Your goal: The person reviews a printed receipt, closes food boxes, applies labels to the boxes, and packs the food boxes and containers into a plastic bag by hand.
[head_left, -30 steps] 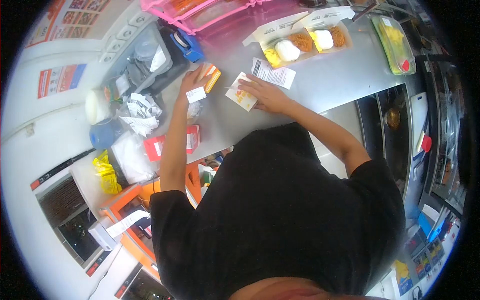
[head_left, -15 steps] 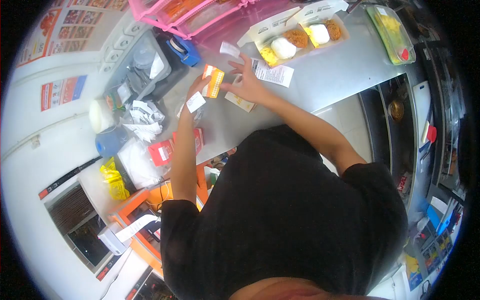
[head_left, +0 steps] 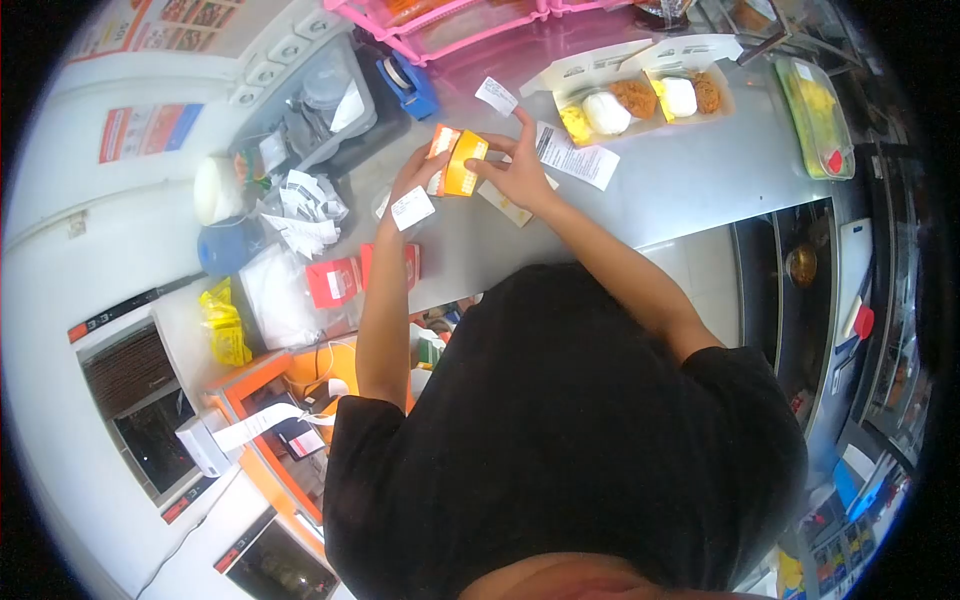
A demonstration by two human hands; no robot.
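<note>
My left hand (head_left: pixel 410 180) grips an orange and white carton (head_left: pixel 457 162) from its left side, and a white label (head_left: pixel 412 208) is stuck near the wrist. On the carton's right side, the thumb and fingers of my right hand (head_left: pixel 515 170) hold it too. Another white label (head_left: pixel 496 96) clings to a raised fingertip of that hand. A flat cream and yellow packet (head_left: pixel 508 204) lies on the steel counter under my right hand. Beside it is a printed receipt (head_left: pixel 578 156). Two open boxes (head_left: pixel 640 122) with rice and fried chicken stand behind.
Pink baskets (head_left: pixel 470 35) and a blue tape dispenser (head_left: pixel 408 88) are at the back. Left are a grey bin (head_left: pixel 372 125), crumpled receipts (head_left: pixel 303 212) and red boxes (head_left: pixel 334 282). A lidded plastic container (head_left: pixel 815 120) sits at the right end.
My right hand has left the flat packet, picked up a label on a fingertip and come to the carton. The carton is now held between both hands and looks more opened out.
</note>
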